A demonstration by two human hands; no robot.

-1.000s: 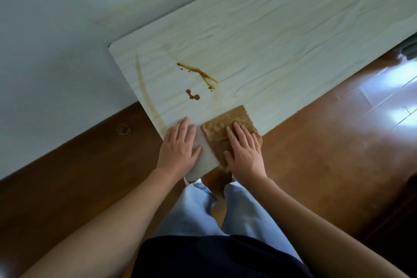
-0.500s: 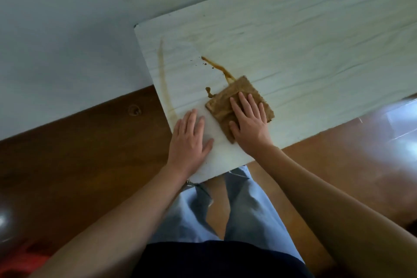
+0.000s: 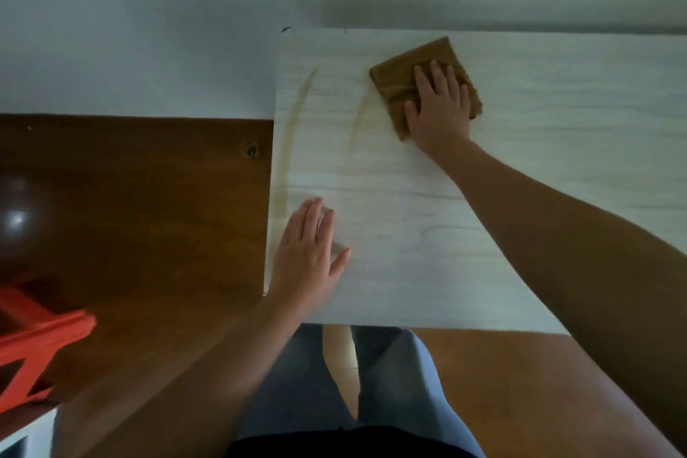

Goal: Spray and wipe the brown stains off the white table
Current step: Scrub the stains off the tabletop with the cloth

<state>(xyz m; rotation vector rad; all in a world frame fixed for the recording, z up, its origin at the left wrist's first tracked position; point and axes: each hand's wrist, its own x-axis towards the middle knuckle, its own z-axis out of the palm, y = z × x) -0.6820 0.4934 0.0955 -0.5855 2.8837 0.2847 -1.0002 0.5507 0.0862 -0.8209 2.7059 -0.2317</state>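
No writing, label, brand, number or sign can be read anywhere in the view.

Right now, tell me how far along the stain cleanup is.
Done: no dark brown blobs show on the white table. In hand: the right hand presses the brown cloth flat near the far edge; the left hand braces the table. Left: a faint streak by the left edge and a paler smear beside the cloth.
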